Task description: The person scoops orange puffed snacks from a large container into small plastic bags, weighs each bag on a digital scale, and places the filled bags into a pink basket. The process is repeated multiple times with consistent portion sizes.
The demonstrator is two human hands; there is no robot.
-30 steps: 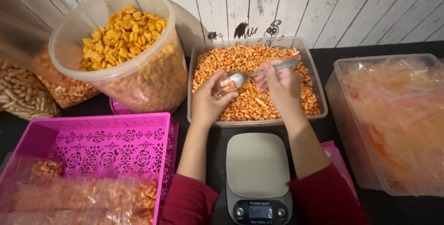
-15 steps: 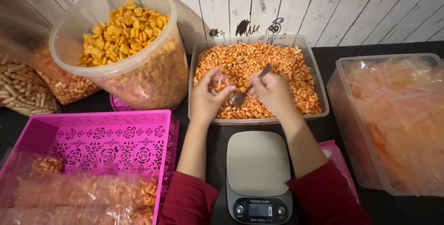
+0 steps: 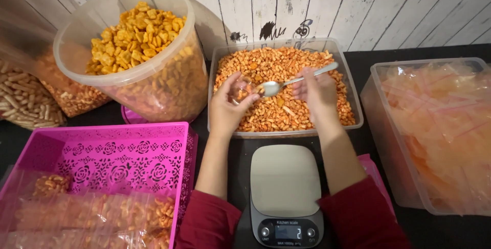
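Half a second back the spoon [image 3: 286, 82] was dug into the orange snack tray [image 3: 353, 100]; now the right hand [image 3: 317, 93] has it lifted, fingers pinching the handle, bowl tipped toward the small clear bag [image 3: 241, 89] gripped by the left hand [image 3: 227, 108] at 9 o'clock.

Round tub [image 3: 138, 70] crowds left, bag bin [image 3: 434, 136] right, scale [image 3: 284, 187] blocks near side
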